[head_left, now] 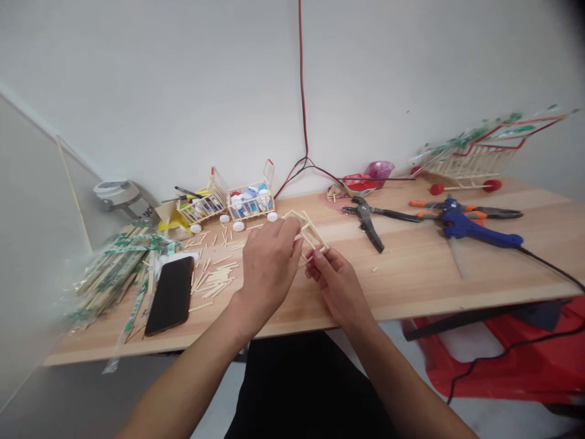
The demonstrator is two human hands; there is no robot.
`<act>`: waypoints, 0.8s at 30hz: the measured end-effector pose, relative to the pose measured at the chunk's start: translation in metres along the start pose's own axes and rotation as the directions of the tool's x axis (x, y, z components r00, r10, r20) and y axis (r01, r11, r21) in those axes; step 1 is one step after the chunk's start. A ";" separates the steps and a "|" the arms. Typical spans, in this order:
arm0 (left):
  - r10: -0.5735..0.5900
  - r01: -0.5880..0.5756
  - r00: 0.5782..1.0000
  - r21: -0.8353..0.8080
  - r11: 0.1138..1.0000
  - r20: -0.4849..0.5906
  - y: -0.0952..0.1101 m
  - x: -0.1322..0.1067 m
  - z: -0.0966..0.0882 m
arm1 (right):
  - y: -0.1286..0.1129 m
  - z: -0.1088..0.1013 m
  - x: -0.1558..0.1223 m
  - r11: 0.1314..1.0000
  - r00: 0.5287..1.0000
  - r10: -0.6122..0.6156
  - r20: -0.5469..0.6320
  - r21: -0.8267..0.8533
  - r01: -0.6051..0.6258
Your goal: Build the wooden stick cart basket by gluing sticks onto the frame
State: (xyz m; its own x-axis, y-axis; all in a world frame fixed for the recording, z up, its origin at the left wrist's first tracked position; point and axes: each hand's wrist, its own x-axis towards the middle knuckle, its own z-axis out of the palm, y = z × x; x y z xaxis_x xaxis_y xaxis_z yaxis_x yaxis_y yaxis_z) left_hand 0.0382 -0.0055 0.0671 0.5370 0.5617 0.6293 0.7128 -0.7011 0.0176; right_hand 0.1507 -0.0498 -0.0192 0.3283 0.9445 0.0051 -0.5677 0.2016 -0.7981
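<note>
Wooden tabletop (411, 268) under a white wall (183, 91): above its middle, the left hand (267, 271) and right hand (336, 286) pinch a small stick frame (311, 228) between closed fingertips, holding it up clear of the loose sticks (214, 274).

Small open frame of pale wooden sticks (308, 230), its thin rails joined at the corners in a ladder-like panel. The frame was held tilted, clear of the worktop (411, 262) near its rear edge, with the left hand (269, 268) at the upper rails and the right hand (336, 286) pinching the lower corner.
</note>
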 end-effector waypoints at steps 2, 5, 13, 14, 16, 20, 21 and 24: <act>-0.013 0.012 1.000 -0.025 1.000 -0.012 -0.001 0.000 0.001 | 0.001 0.000 0.000 1.000 1.000 0.006 0.003 0.000 -0.006; -0.033 0.032 0.999 -0.068 0.997 -0.010 -0.002 -0.001 0.001 | 0.001 0.000 0.001 1.000 1.000 0.014 0.004 -0.001 -0.014; -0.048 0.050 0.999 -0.172 0.984 0.019 -0.007 0.001 -0.003 | 0.003 0.002 -0.001 1.000 1.000 0.006 -0.012 -0.011 -0.006; -0.048 0.051 0.999 -0.178 0.983 0.019 -0.007 0.002 -0.003 | 0.004 0.002 -0.002 1.000 1.000 0.004 -0.014 -0.002 -0.005; -0.050 0.054 0.998 -0.195 0.979 0.023 -0.008 0.002 -0.003 | 0.004 0.003 -0.003 1.000 1.000 0.000 -0.021 0.019 0.000; -0.057 0.062 0.998 -0.223 0.973 0.031 -0.007 0.003 -0.002 | 0.004 0.004 -0.004 1.000 0.999 -0.004 -0.037 0.023 0.005; -0.059 0.065 0.998 -0.227 0.972 0.034 -0.006 0.004 -0.003 | 0.004 0.004 -0.005 1.000 0.999 -0.004 -0.039 0.021 0.004; -0.066 0.077 0.996 -0.242 0.967 0.052 -0.006 0.006 -0.003 | 0.004 0.004 -0.006 1.000 0.999 -0.008 -0.046 0.027 0.009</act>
State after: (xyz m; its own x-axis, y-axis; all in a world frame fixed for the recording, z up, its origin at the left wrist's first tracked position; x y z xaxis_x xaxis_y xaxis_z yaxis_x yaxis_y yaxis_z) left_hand 0.0355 0.0002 0.0731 0.5115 0.6287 0.5858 0.6211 -0.7416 0.2535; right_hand 0.1434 -0.0533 -0.0204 0.3673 0.9300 -0.0163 -0.5849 0.2173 -0.7815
